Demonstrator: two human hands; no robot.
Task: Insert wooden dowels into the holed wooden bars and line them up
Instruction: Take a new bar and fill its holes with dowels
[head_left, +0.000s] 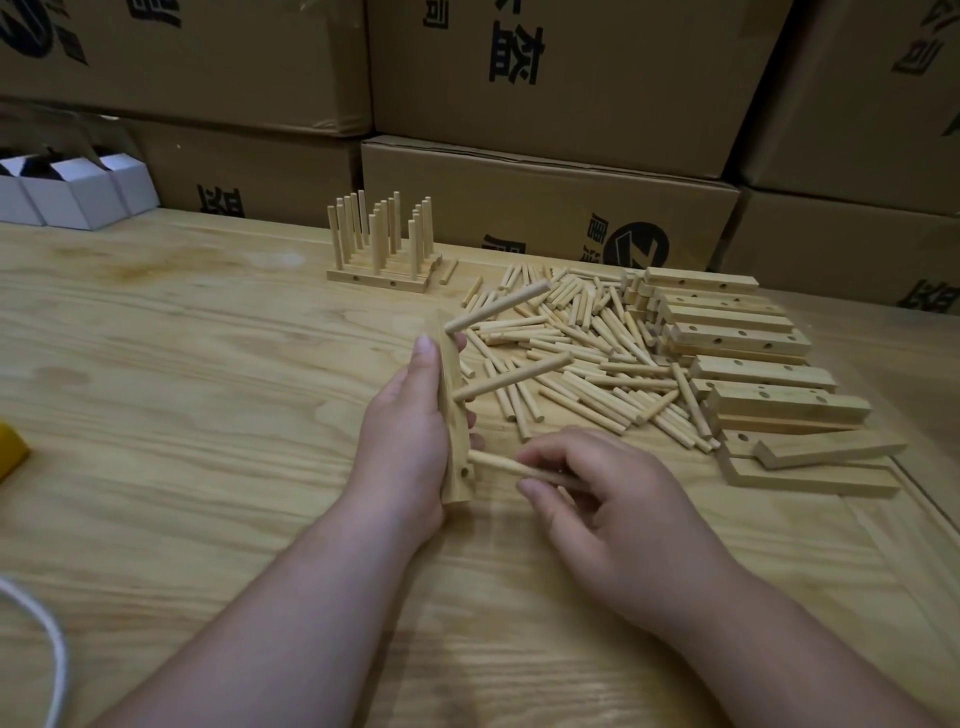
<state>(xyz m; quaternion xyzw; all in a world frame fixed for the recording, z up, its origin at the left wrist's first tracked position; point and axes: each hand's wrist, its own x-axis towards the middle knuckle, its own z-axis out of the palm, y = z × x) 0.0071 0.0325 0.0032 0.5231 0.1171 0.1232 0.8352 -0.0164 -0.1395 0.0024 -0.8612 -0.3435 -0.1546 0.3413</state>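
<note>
A person's two bare hands work at a pale wooden desk (208, 364). The left hand (410, 415) has its fingers curled round a holed wooden bar (451, 415), gripping it on end. Two dowels already stand out of the bar toward the right: an upper dowel (498, 306) and a middle dowel (511, 376). Just right of the bar's lower end, the right hand (608, 509) pinches a third dowel (511, 467) between thumb and fingertips, its tip touching the bar. Beyond the left hand stand finished bars (384, 270) with upright dowels. Beyond the right hand lies a heap of loose dowels (582, 353), and farther right, stacked empty bars (743, 353).
</note>
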